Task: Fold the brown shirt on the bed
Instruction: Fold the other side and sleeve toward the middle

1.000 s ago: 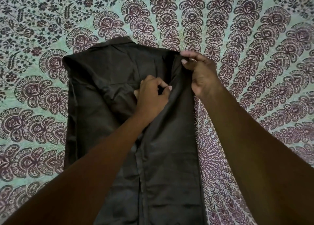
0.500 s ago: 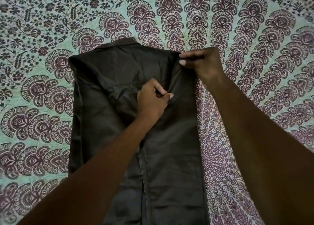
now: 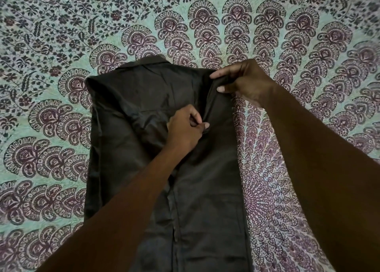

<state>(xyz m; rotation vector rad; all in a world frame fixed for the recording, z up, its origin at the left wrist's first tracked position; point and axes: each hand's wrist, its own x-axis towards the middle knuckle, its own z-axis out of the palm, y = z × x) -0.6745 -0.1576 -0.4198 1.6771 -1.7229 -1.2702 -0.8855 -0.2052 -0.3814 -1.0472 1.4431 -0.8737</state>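
The brown shirt [image 3: 131, 140] lies lengthwise on the bed, collar at the far end, with both sides folded in to form a long narrow strip. My left hand [image 3: 183, 127] pinches a fold of cloth near the middle of the upper part. My right hand [image 3: 244, 80] grips the shirt's far right shoulder corner between thumb and fingers, lifting it slightly. The lower end of the shirt runs out of view under my forearms.
A bedspread [image 3: 308, 35] with a mint and maroon paisley pattern covers the bed all around the shirt. Its floral border [image 3: 61, 14] runs along the far left.
My view has shifted, so the shirt sits lower in the frame. Both hands keep their hold on the same spots; the right hand has pulled the shoulder corner slightly outward.
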